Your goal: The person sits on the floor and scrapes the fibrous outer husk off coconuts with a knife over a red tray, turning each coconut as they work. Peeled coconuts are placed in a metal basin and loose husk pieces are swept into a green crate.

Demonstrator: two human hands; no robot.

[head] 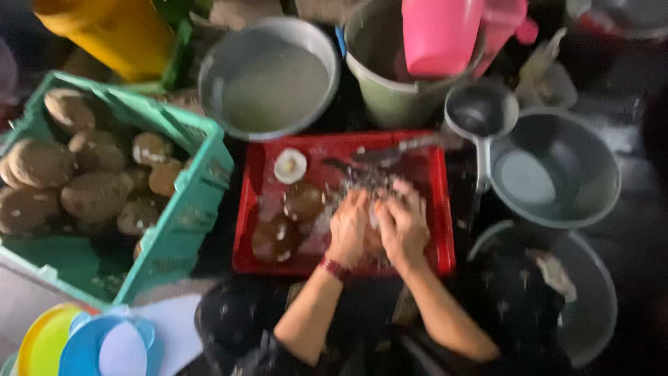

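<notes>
A: From the head camera, what are the hands on?

B: Both meet over the red tray (445,209). The left hand (348,226) and right hand (403,223) are curled together round a small pale-and-brown thing, seemingly a piece of coconut (374,221); blur keeps me from telling how tightly either hand closes.

A: How would you work well there?

B: I'd judge: keep the piece low over the tray so scraps fall inside, and mind the knife (393,152) lying at twelve o'clock from the hands.

A: What else is on the tray?

B: Brown shell halves (303,200) at nine o'clock, and a white round piece (290,166) at ten.

A: And the surroundings?

B: Dim floor-level workspace. A green crate (202,181) of brown coconuts (42,163) at nine o'clock, a metal pot (268,76) at eleven, a green bucket (386,94) holding a pink jug (438,35) at twelve, grey basins (557,170) at three.
</notes>
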